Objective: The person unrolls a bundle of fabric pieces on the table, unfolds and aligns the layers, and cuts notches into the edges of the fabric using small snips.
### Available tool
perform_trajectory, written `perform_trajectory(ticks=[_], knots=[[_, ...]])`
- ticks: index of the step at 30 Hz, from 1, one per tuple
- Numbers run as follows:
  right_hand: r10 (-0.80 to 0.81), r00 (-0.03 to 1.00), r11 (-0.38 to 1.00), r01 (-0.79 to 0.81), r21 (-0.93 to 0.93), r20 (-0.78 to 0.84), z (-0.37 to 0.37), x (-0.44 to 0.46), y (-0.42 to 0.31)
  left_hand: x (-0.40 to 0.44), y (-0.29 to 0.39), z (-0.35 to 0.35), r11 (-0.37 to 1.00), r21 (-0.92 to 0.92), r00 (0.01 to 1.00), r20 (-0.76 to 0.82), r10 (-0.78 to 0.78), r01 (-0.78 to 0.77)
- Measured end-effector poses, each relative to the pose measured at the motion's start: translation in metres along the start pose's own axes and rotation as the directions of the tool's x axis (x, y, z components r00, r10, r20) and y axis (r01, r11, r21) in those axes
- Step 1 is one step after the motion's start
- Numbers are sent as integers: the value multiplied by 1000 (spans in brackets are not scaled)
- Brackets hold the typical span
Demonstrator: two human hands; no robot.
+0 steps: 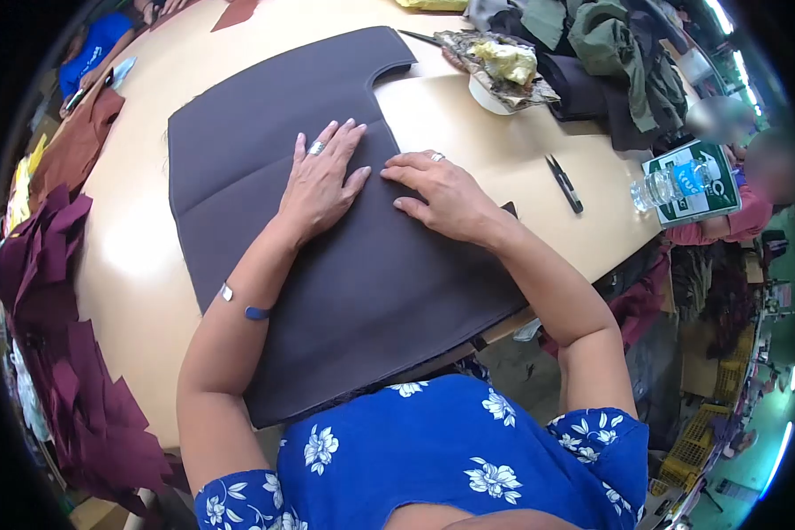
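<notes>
A large dark cut piece of fabric [327, 274] lies spread over the pale table, with a crease across it and a curved notch at its upper right. My left hand [325, 181] rests on the middle of the fabric, fingers stretched out and a ring on one finger. Just to its right, my right hand [442, 196] lies at the fabric's right edge, its fingers slightly bent and apart, also with a ring. Neither hand holds anything. To the right of my right hand, a small black tool [564, 185] with pointed tips lies on the table.
A plastic bottle [673, 185] lies on a green and white box [711, 184] at the right. Behind are a wrapped yellow item [506, 64] and piled dark and green cloth [614, 53]. Maroon cloth [84, 389] hangs at the left. People sit at the far left and right.
</notes>
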State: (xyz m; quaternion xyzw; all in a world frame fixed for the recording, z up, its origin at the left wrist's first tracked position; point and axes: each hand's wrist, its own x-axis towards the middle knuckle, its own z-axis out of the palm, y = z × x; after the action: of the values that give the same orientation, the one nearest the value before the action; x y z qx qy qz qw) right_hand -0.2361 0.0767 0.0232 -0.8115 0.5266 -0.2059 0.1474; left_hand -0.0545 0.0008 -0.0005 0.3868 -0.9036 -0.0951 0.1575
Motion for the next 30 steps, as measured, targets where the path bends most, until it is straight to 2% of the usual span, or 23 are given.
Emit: perform_trajectory(ticks=[1, 5, 8, 9, 12, 14, 19, 22, 26, 30], knots=[[41, 999, 999, -41, 16, 25, -1, -1, -2, 0, 0, -1, 1000, 10, 1000, 2, 5, -5], [-43, 999, 999, 42, -26, -28, 5, -7, 5, -6, 1, -6, 996, 77, 998, 49, 45, -49], [-94, 989, 984, 75, -162, -111, 11, -20, -3, -11, 1, -7, 993, 101, 994, 92, 52, -62], [-98, 994, 974, 86, -209, -47, 12, -25, -7, -12, 2, -6, 992, 105, 995, 84, 54, -63], [-183, 983, 959, 174, -223, -18, 2, -48, -44, -12, 3, -5, 985, 163, 995, 93, 44, -59], [-158, 972, 970, 186, -157, 172, 12, -63, -54, -12, 6, -4, 975, 212, 995, 91, 40, -58], [-128, 965, 973, 166, -158, 228, 24, -75, -57, -12, 8, -4, 965, 258, 992, 128, 10, -43], [-30, 984, 960, 78, -270, 178, 17, -76, -48, -12, 6, -3, 965, 260, 992, 123, 13, -45], [-67, 973, 969, 116, -220, 220, 14, -81, -46, -12, 8, -6, 965, 259, 992, 125, 8, -40], [-216, 948, 973, 228, -24, 233, -1, -99, -52, -13, 5, 0, 963, 267, 993, 114, 8, -39]])
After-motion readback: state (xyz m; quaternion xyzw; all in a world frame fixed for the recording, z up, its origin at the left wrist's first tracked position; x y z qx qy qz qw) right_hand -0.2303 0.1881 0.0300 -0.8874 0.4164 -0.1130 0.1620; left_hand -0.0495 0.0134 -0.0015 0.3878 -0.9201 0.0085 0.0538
